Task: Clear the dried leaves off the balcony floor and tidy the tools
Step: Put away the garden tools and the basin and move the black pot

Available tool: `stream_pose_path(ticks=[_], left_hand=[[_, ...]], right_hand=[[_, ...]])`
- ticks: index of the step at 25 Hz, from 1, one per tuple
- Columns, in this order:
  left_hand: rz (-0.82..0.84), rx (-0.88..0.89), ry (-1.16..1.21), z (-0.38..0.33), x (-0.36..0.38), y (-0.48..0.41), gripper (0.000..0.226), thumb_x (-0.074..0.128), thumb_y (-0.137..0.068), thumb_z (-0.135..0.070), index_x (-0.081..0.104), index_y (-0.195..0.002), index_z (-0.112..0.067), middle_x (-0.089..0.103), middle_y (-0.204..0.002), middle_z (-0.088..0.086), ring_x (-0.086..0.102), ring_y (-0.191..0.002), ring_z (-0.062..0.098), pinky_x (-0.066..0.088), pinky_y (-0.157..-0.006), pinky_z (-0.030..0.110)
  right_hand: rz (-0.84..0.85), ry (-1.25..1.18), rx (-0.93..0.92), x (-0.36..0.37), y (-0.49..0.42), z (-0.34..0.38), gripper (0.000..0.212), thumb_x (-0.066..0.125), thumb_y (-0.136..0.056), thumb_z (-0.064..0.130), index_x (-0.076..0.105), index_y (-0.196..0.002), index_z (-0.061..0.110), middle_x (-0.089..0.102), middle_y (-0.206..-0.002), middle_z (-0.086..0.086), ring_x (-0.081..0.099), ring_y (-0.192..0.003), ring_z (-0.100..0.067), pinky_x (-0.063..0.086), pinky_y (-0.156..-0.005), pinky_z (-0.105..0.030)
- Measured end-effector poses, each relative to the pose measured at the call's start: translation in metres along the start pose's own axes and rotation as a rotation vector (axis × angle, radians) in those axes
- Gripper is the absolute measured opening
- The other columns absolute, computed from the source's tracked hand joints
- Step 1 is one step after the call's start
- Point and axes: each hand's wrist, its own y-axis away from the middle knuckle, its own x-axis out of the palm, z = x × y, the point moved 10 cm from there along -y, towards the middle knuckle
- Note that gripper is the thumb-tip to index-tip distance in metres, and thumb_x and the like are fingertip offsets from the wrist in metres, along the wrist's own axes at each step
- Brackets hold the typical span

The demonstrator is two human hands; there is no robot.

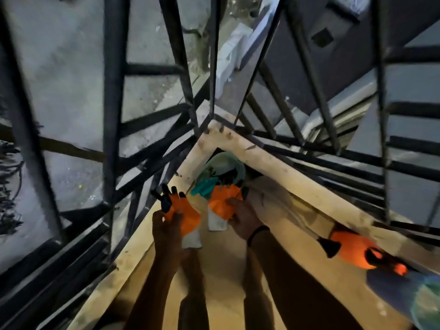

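Two grips noted mid-frame: left hand (pixel 166 226) clamps the clawed glove (pixel 189 214), right hand (pixel 242 219) clamps the second glove (pixel 222 201); we judge both bound for the green tub (pixel 226 163) just above.

**user1:** where are the arms at?

**user2:** both bare forearms stretched out forward, side by side. left grip (pixel 166 222) has its fingers curled round an orange glove (pixel 188 215), right grip (pixel 245 216) pinches a second orange glove (pixel 223 198). dark band (pixel 258 232) on the right wrist.
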Motion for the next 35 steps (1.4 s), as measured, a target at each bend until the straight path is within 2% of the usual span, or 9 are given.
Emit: stream_pose_path(ticks=[4, 8, 12, 19, 22, 25, 28, 31, 35], left_hand=[[-0.176, -0.06, -0.048, 0.064, -0.057, -0.093, 0.043, 0.062, -0.097, -0.013, 0.046, -0.138, -0.009, 0.049, -0.118, 0.001, 0.048, -0.108, 0.016, 0.038, -0.083, 0.029], [-0.086, -0.062, -0.075, 0.12, -0.04, -0.123, 0.038, 0.064, -0.096, -0.017, 0.049, -0.13, -0.009, 0.054, -0.115, 0.003, 0.054, -0.102, 0.023, 0.043, -0.074, 0.031], [-0.044, -0.006, -0.246, 0.131, -0.023, -0.13, 0.036, 0.065, -0.096, -0.017, 0.049, -0.126, -0.004, 0.057, -0.115, 0.012, 0.056, -0.102, 0.028, 0.044, -0.076, 0.033], [0.228, 0.604, -0.897, 0.083, 0.056, -0.121, 0.039, 0.068, -0.09, -0.013, 0.053, -0.125, -0.021, 0.07, -0.088, 0.006, 0.067, -0.078, 0.023, 0.053, -0.066, 0.037], [0.194, 0.873, -1.157, 0.066, 0.077, -0.111, 0.058, 0.082, -0.068, -0.005, 0.067, -0.124, -0.016, 0.07, -0.083, 0.009, 0.064, -0.066, 0.026, 0.046, -0.058, 0.033], [0.109, 0.901, -1.177, 0.065, 0.074, -0.116, 0.051, 0.059, -0.081, -0.004, 0.061, -0.131, -0.005, 0.066, -0.091, 0.017, 0.061, -0.071, 0.031, 0.05, -0.062, 0.04], [0.076, 0.729, -1.205, 0.081, 0.064, -0.139, 0.038, 0.047, -0.087, -0.004, 0.059, -0.122, -0.005, 0.06, -0.09, 0.02, 0.057, -0.076, 0.034, 0.049, -0.062, 0.042], [0.018, 0.768, -1.282, 0.081, 0.073, -0.145, 0.032, 0.04, -0.091, -0.005, 0.06, -0.116, -0.007, 0.057, -0.093, 0.019, 0.055, -0.08, 0.033, 0.051, -0.065, 0.042], [0.035, 0.763, -1.34, 0.094, 0.098, -0.168, 0.037, 0.032, -0.095, -0.006, 0.053, -0.125, -0.008, 0.054, -0.101, 0.019, 0.053, -0.086, 0.032, 0.05, -0.073, 0.041]], right_hand=[[0.058, -0.044, -0.024, 0.006, -0.078, 0.007, 0.043, 0.051, -0.099, 0.007, 0.049, -0.139, 0.021, 0.059, -0.136, -0.007, 0.056, -0.121, -0.029, 0.051, -0.091, -0.038], [0.029, -0.085, 0.19, 0.005, -0.129, -0.01, 0.023, 0.053, -0.1, 0.013, 0.057, -0.115, 0.03, 0.061, -0.101, -0.003, 0.056, -0.082, -0.02, 0.044, -0.074, -0.034], [-0.123, 0.132, 0.162, -0.008, -0.122, -0.032, 0.046, 0.066, -0.093, 0.029, 0.054, -0.134, 0.014, 0.048, -0.142, -0.014, 0.046, -0.129, -0.031, 0.042, -0.107, -0.048], [0.147, 0.074, 0.185, 0.025, -0.095, -0.036, 0.067, 0.071, -0.074, 0.07, 0.063, -0.111, 0.016, 0.065, -0.123, -0.011, 0.065, -0.106, -0.034, 0.054, -0.091, -0.051], [0.192, 0.059, 0.077, 0.031, -0.107, -0.013, 0.051, 0.071, -0.089, 0.043, 0.059, -0.131, 0.016, 0.066, -0.126, -0.014, 0.066, -0.11, -0.037, 0.057, -0.087, -0.048], [0.162, 0.043, 0.039, 0.019, -0.122, 0.001, 0.038, 0.064, -0.095, 0.016, 0.057, -0.132, 0.011, 0.066, -0.125, -0.017, 0.065, -0.111, -0.036, 0.058, -0.086, -0.045], [0.183, 0.002, 0.031, 0.012, -0.133, 0.013, 0.04, 0.064, -0.095, 0.016, 0.056, -0.134, 0.012, 0.065, -0.128, -0.015, 0.065, -0.11, -0.033, 0.056, -0.09, -0.047], [0.146, 0.004, -0.047, 0.004, -0.148, 0.039, 0.045, 0.07, -0.091, 0.017, 0.058, -0.133, 0.008, 0.069, -0.115, -0.013, 0.07, -0.092, -0.027, 0.06, -0.07, -0.038], [-0.046, 0.101, -0.172, -0.012, -0.172, 0.065, 0.058, 0.083, -0.077, 0.037, 0.064, -0.126, 0.011, 0.071, -0.117, -0.011, 0.069, -0.103, -0.031, 0.059, -0.082, -0.046]])
